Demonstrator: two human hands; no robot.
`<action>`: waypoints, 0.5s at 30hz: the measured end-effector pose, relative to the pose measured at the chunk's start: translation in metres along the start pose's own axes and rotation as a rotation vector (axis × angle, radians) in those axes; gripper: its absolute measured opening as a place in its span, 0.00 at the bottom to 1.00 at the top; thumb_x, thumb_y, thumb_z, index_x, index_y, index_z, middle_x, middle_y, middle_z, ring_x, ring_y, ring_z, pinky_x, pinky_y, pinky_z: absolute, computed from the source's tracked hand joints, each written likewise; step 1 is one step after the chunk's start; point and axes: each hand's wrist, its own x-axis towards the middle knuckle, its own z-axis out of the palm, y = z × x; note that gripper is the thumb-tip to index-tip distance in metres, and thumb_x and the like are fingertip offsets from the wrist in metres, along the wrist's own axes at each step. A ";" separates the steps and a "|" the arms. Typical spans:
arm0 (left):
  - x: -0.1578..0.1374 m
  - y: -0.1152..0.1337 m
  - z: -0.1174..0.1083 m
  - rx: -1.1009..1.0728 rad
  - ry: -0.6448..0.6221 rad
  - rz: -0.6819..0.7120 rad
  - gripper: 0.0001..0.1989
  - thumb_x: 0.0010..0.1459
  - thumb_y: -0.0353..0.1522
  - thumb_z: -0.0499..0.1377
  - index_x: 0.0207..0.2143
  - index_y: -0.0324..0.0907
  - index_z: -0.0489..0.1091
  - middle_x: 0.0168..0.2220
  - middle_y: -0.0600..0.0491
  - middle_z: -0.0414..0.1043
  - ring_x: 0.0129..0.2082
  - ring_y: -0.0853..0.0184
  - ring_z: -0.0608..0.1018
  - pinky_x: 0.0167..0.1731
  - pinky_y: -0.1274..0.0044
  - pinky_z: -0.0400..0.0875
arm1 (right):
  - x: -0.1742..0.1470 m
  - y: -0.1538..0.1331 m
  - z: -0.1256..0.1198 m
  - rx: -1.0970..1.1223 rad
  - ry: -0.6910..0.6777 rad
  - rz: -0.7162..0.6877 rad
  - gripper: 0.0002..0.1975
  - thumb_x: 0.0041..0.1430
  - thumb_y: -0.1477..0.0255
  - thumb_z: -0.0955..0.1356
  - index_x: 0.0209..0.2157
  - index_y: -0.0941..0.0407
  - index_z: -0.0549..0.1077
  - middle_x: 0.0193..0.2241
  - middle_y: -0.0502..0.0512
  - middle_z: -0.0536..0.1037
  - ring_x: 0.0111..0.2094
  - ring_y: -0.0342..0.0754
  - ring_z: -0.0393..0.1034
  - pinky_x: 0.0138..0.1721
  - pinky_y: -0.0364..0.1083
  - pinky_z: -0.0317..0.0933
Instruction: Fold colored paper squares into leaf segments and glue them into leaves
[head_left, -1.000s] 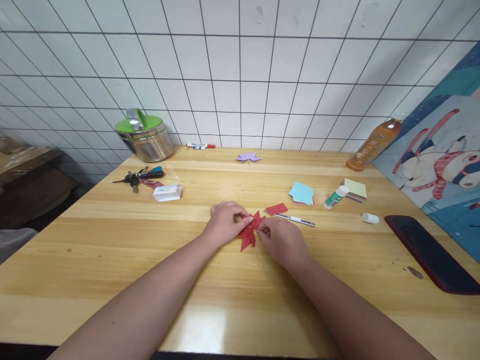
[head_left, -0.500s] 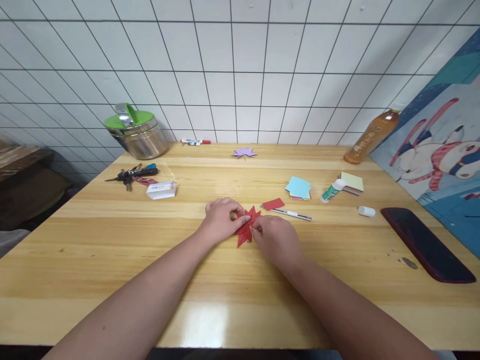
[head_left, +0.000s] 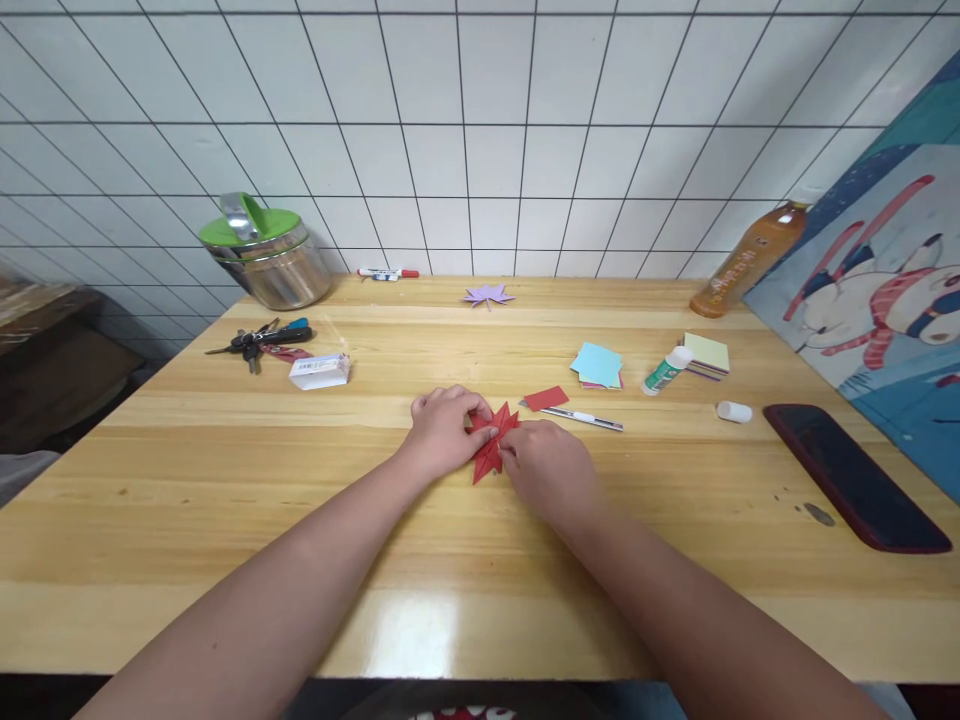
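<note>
A: Head view. Grip status?
B: Left hand (head_left: 442,430) mostly closed: thumb on the red star (head_left: 487,466), fingers curled at its left side. Right hand (head_left: 551,465): fingertips in a tight pinch on the star's right edge; which layer they have is too small to tell.
A: Star's position?
B: On the wooden tabletop (head_left: 525,600), between both hands.
A: How to work it well?
B: My read: left thumb is the clamp, so set it close to the pinch. Small moves, press creases against the wood, no hard pulls; thin points would likely bend or tear.
A: Surface?
B: Smooth, glossy pale grain. Red paper strip (head_left: 547,398) and slim white tool (head_left: 585,418) just beyond the star, rightward; blue paper (head_left: 597,364) and glue stick (head_left: 667,371) farther that way. Keys (head_left: 262,340) and white box (head_left: 320,370) beyond it, left. Purple paper leaf (head_left: 488,295) straight beyond.
A: Room?
B: White tiled wall (head_left: 495,160) behind the star; steel pot (head_left: 289,275) back left of it, amber bottle (head_left: 750,260) and cartoon panel (head_left: 900,270) back right.
</note>
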 end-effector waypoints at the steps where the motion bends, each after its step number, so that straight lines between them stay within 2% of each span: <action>1: 0.000 0.000 0.000 -0.005 0.002 -0.007 0.06 0.48 0.39 0.60 0.29 0.49 0.71 0.34 0.56 0.71 0.41 0.59 0.69 0.43 0.64 0.56 | 0.000 0.000 0.000 -0.009 0.000 -0.008 0.12 0.59 0.73 0.60 0.27 0.56 0.72 0.29 0.55 0.74 0.32 0.48 0.66 0.28 0.43 0.52; 6: 0.001 -0.004 -0.001 -0.132 0.007 0.000 0.06 0.50 0.39 0.58 0.29 0.48 0.72 0.33 0.57 0.73 0.39 0.62 0.71 0.45 0.65 0.57 | -0.001 0.004 -0.002 0.003 0.000 -0.029 0.11 0.58 0.72 0.61 0.26 0.55 0.72 0.29 0.54 0.75 0.34 0.48 0.66 0.27 0.42 0.51; 10: 0.003 -0.009 0.000 -0.307 0.033 -0.016 0.11 0.53 0.40 0.55 0.29 0.44 0.71 0.32 0.54 0.73 0.33 0.66 0.73 0.37 0.73 0.64 | -0.003 0.004 -0.005 0.020 0.008 -0.017 0.13 0.59 0.69 0.60 0.25 0.54 0.73 0.28 0.53 0.76 0.32 0.46 0.67 0.26 0.42 0.50; 12: 0.002 -0.011 -0.003 -0.327 0.066 -0.014 0.10 0.53 0.39 0.54 0.29 0.43 0.70 0.32 0.53 0.73 0.33 0.66 0.73 0.35 0.75 0.65 | -0.004 0.006 -0.006 0.050 0.053 0.000 0.14 0.60 0.67 0.60 0.27 0.52 0.73 0.28 0.51 0.77 0.31 0.46 0.68 0.26 0.42 0.50; 15: -0.003 -0.011 -0.017 -0.211 0.107 -0.022 0.10 0.54 0.40 0.54 0.28 0.44 0.70 0.33 0.53 0.73 0.37 0.64 0.72 0.40 0.73 0.63 | -0.004 0.019 -0.009 0.111 0.195 0.071 0.13 0.61 0.65 0.59 0.32 0.49 0.74 0.30 0.48 0.77 0.31 0.44 0.69 0.28 0.42 0.53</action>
